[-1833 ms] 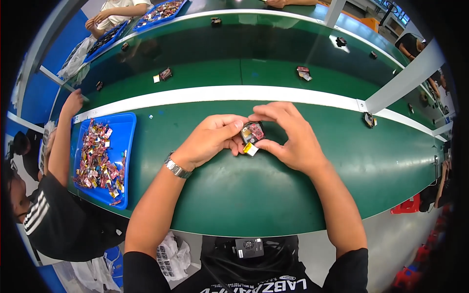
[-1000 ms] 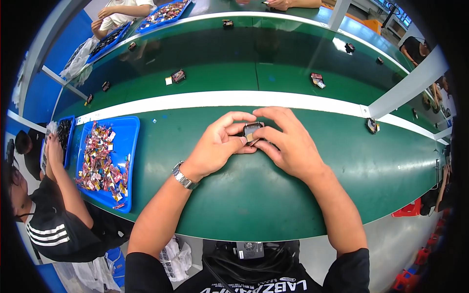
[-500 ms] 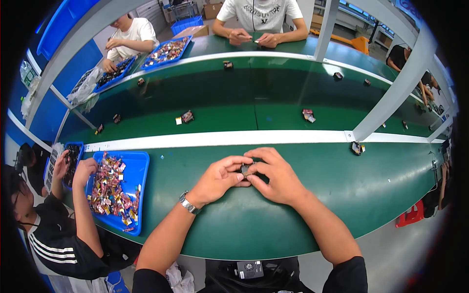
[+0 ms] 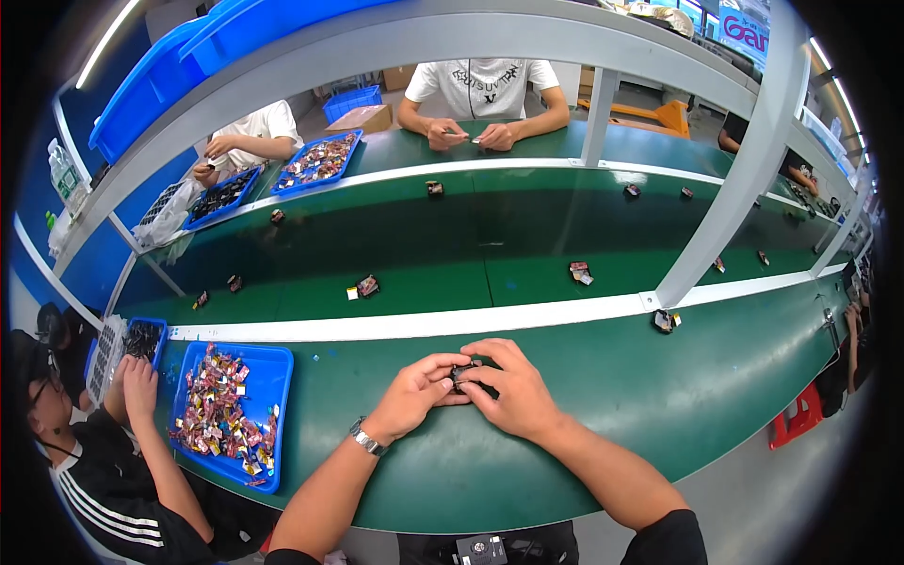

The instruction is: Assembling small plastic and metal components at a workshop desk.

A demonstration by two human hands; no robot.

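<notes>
My left hand (image 4: 412, 390) and my right hand (image 4: 511, 388) meet over the green worktable (image 4: 395, 476). Between their fingertips they grip a small black part (image 4: 460, 374), mostly covered by the fingers, so its exact kind does not show. The left thumb and fingers close on its left side. From the right, my other thumb and fingers press on it. A metal-banded watch (image 4: 367, 437) is on my left wrist.
To the left lies a blue tray (image 4: 286, 414) heaped with small wired parts. A co-worker's hands (image 4: 139, 381) are beyond it. A white rail (image 4: 424, 325) borders the green conveyor (image 4: 424, 301), which carries scattered small assemblies. A black piece (image 4: 665, 321) sits by the grey post (image 4: 720, 217).
My view has tilted upward, so the table and hands sit lower in the picture. Both hands still grip the black part. The left co-worker's hands have come together.
</notes>
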